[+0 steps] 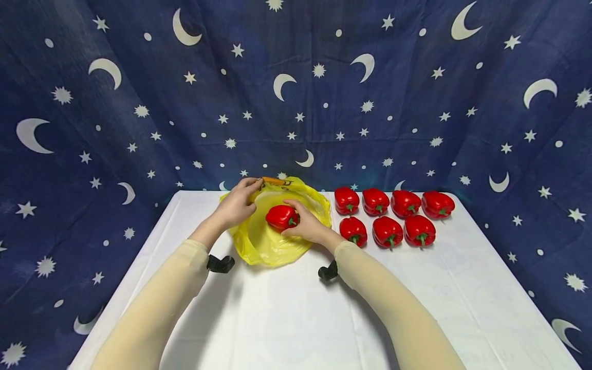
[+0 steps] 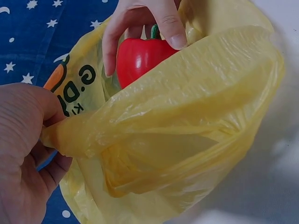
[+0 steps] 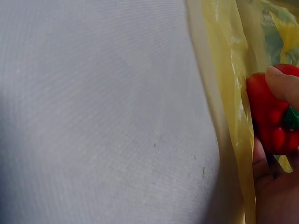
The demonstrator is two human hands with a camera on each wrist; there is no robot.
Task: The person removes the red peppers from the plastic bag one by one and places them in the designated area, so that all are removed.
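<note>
A yellow plastic bag lies open on the white table. My left hand pinches the bag's rim at the back left and holds it up. My right hand grips a red bell pepper inside the bag's mouth. In the left wrist view the pepper shows behind the rim with the right hand's fingers curled over it. In the right wrist view the pepper sits just past the bag's edge.
Several more red bell peppers lie in two rows on the table right of the bag. A dark blue cloth with moons and stars hangs behind and to both sides. The table's near half is bare white cloth.
</note>
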